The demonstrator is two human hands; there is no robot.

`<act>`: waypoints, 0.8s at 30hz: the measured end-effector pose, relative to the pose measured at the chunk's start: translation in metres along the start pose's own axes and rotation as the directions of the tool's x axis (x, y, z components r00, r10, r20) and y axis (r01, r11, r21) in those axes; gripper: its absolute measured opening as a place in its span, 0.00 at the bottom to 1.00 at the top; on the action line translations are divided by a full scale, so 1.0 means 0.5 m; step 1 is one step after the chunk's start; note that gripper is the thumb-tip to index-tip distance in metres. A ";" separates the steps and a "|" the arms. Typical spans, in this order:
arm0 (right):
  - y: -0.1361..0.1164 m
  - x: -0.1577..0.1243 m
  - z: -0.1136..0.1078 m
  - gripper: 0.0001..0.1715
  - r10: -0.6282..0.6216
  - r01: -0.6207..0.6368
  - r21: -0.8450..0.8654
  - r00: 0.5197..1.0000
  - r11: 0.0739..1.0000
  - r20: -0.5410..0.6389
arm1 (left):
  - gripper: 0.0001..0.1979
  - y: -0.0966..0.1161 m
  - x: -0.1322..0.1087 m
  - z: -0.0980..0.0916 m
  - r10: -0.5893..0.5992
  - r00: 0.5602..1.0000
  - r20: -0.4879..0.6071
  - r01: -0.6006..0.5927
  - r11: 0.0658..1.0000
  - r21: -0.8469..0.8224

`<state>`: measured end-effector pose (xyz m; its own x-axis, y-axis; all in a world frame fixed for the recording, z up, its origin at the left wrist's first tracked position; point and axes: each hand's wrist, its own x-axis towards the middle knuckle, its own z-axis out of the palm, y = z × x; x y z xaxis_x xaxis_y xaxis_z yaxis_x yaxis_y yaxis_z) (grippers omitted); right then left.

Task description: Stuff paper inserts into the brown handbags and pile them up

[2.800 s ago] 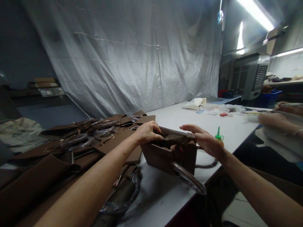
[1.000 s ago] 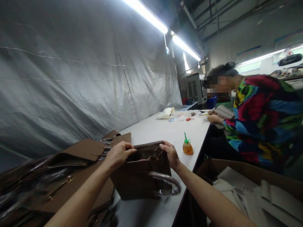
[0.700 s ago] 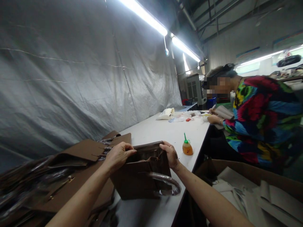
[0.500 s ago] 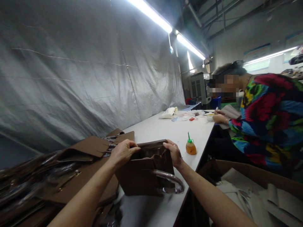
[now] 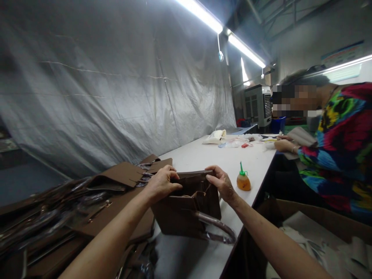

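Note:
A brown handbag (image 5: 180,217) stands on the white table, its mouth open toward me. My left hand (image 5: 162,184) grips the bag's top edge on the left, thumb and fingers closed on the rim. At the far right corner, my right hand (image 5: 221,183) pinches the upper rim between thumb and fingers. A plastic-wrapped handle (image 5: 219,224) hangs from the near side of the bag, toward the table edge. Inside the opening, a zip and dark lining show in part; the bag's far side is mostly hidden.
Brown bags with wrapped handles (image 5: 116,176) pile up on the left. A bottle of amber liquid with a green spout (image 5: 243,182) stands right of the bag on the white table (image 5: 192,155). A box (image 5: 305,209) of pale pieces sits at lower right, near a person in a colourful top (image 5: 345,128).
My view has turned slightly left, so the scene sits further right. Both hands stay on the bag's rim; my right fingers now reach over the far edge.

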<state>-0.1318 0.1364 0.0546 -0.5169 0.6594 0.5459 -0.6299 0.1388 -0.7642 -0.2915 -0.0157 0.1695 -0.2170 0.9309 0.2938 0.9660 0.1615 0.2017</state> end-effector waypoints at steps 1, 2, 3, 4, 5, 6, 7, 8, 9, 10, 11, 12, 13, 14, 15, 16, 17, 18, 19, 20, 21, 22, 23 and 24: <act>0.000 -0.002 0.002 0.14 0.000 0.000 0.001 1.000 1.000 -0.005 | 0.11 0.006 0.000 -0.003 0.017 1.000 0.015 -0.017 1.000 0.005; 0.001 -0.003 0.003 0.14 0.001 -0.001 -0.002 1.000 1.000 -0.013 | 0.12 0.013 0.002 -0.004 0.030 0.999 0.027 -0.031 1.000 0.005; 0.002 -0.003 0.004 0.14 0.002 -0.002 -0.007 1.000 1.000 -0.022 | 0.12 0.019 0.004 -0.005 0.043 0.998 0.035 -0.043 0.999 0.002; 0.003 -0.003 0.004 0.14 0.003 -0.003 -0.011 1.000 1.000 -0.029 | 0.12 0.024 0.007 -0.005 0.056 0.998 0.041 -0.056 0.998 -0.004; 0.005 -0.002 0.003 0.14 0.003 -0.004 -0.014 0.999 1.000 -0.033 | 0.13 0.029 0.010 -0.003 0.068 0.997 0.044 -0.068 0.998 -0.012; 0.006 -0.001 0.002 0.14 0.004 -0.004 -0.015 0.999 1.000 -0.032 | 0.13 0.033 0.014 -0.001 0.079 0.996 0.048 -0.078 0.997 -0.020; 0.006 0.000 0.001 0.14 0.003 -0.004 -0.018 1.000 1.000 -0.030 | 0.13 0.036 0.018 0.001 0.085 0.995 0.048 -0.084 0.996 -0.030; 0.005 0.001 0.001 0.14 0.002 -0.003 -0.023 1.000 1.000 -0.027 | 0.13 0.038 0.021 0.004 0.085 0.995 0.045 -0.083 0.996 -0.040; 0.004 0.001 0.000 0.15 -0.001 0.000 -0.030 1.000 1.000 -0.024 | 0.14 0.039 0.024 0.006 0.081 0.996 0.042 -0.078 0.996 -0.051; 0.003 0.001 -0.001 0.15 -0.004 0.003 -0.040 1.000 0.999 -0.022 | 0.14 0.040 0.027 0.008 0.073 0.997 0.037 -0.071 0.995 -0.064; 0.002 0.001 -0.002 0.15 -0.007 0.006 -0.053 1.000 0.999 -0.020 | 0.14 0.040 0.029 0.009 0.068 0.997 0.034 -0.065 0.995 -0.077; 0.001 0.001 -0.002 0.15 -0.012 0.010 -0.068 1.000 0.998 -0.018 | 0.14 0.040 0.030 0.010 0.067 0.997 0.036 -0.064 0.994 -0.088; 0.001 0.000 -0.002 0.15 -0.016 0.015 -0.081 1.000 0.997 -0.016 | 0.14 0.039 0.031 0.011 0.070 0.997 0.042 -0.066 0.993 -0.098; 0.002 0.000 -0.002 0.14 -0.019 0.018 -0.093 1.000 0.996 -0.012 | 0.14 0.039 0.031 0.011 0.074 0.996 0.051 -0.068 0.992 -0.105; 0.004 0.000 -0.001 0.14 -0.021 0.020 -0.105 1.000 0.994 -0.009 | 0.14 0.038 0.032 0.011 0.077 0.995 0.059 -0.070 0.992 -0.108; 0.005 -0.001 0.000 0.13 -0.022 0.021 -0.117 1.000 0.993 -0.004 | 0.13 0.037 0.033 0.011 0.078 0.995 0.064 -0.071 0.992 -0.108; 0.007 -0.001 0.002 0.13 -0.024 0.024 -0.129 1.000 0.991 0.002 | 0.13 0.036 0.034 0.012 0.079 0.995 0.066 -0.072 0.992 -0.105; 0.009 0.000 0.003 0.13 -0.027 0.028 -0.143 1.000 0.989 0.010 | 0.13 0.036 0.035 0.012 0.081 0.994 0.068 -0.075 0.992 -0.100; 0.010 0.000 0.005 0.13 -0.029 0.032 -0.157 0.999 0.987 0.021 | 0.12 0.037 0.037 0.013 0.086 0.994 0.071 -0.080 0.993 -0.092; 0.012 0.001 0.007 0.14 -0.031 0.035 -0.167 0.999 0.985 0.030 | 0.12 0.039 0.039 0.014 0.090 0.993 0.076 -0.084 0.993 -0.081; 0.013 0.003 0.007 0.14 -0.030 0.036 -0.173 0.999 0.984 0.035 | 0.11 0.042 0.042 0.016 0.090 0.993 0.079 -0.085 0.994 -0.066; 0.014 0.005 0.007 0.14 -0.027 0.032 -0.167 0.999 0.985 0.033 | 0.10 0.046 0.045 0.017 0.083 0.993 0.079 -0.079 0.996 -0.046; 0.016 0.008 0.006 0.14 -0.020 0.023 -0.146 1.000 0.989 0.022 | 0.10 0.051 0.049 0.017 0.070 0.995 0.076 -0.069 0.997 -0.022; 0.018 0.011 0.004 0.14 -0.006 0.007 -0.112 1.000 0.994 0.006 | 0.10 0.057 0.053 0.018 0.053 0.996 0.075 -0.053 0.999 0.002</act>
<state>-0.1416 0.1398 0.0516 -0.5165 0.6542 0.5525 -0.5647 0.2248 -0.7941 -0.2684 0.0163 0.1746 -0.1543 0.9602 0.2328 0.9765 0.1123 0.1837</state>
